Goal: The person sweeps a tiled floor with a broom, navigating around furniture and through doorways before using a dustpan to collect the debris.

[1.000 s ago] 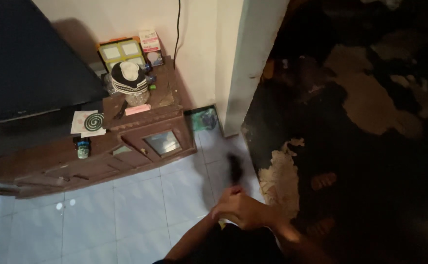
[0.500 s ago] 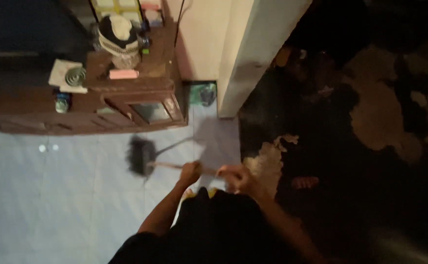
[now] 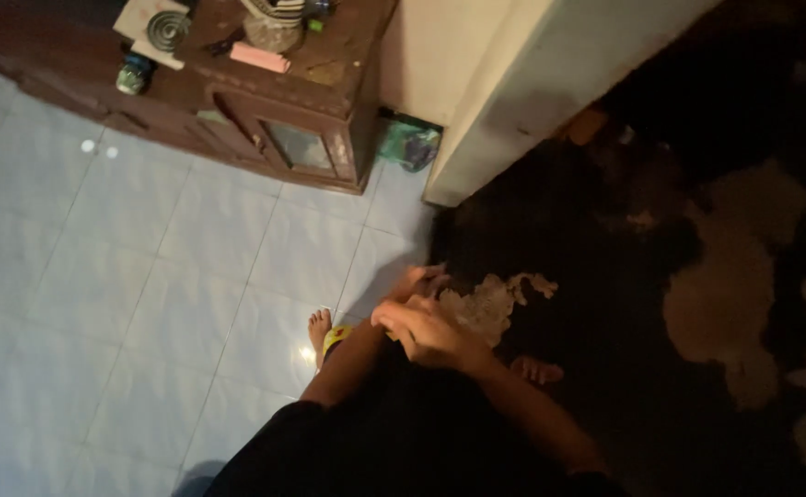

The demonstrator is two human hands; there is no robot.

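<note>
We are looking down at our own two hands, held close together in front of our body. The right hand point(image 3: 429, 333) sits lower with its fingers curled. The left hand point(image 3: 418, 281) is just past it, with its fingers pointing out. Both are blurry, so we cannot tell if they grip anything or only touch each other.

The thing nearest to them is a pale patch point(image 3: 493, 302) on the dark floor point(image 3: 605, 239). It lies just beyond our fingers, right where the dark floor meets the white tiles point(image 3: 145, 276). So we think the work in hand is at this edge, low by our feet (we only guess this from where the hands are).

Our left foot point(image 3: 318, 325) is on the tiles, beside a bit of yellow-green sandal point(image 3: 335, 339). Our right foot point(image 3: 537, 371) stands bare on the dark floor.

Farther off, a brown cabinet point(image 3: 334, 97) stands by the wall corner point(image 3: 513, 120). A green bag point(image 3: 408, 147) sits between them.

A next move here calls for a steady hold and a good look first, since the light is dim. It also calls for care with our bare toes, which are near the hands.
</note>
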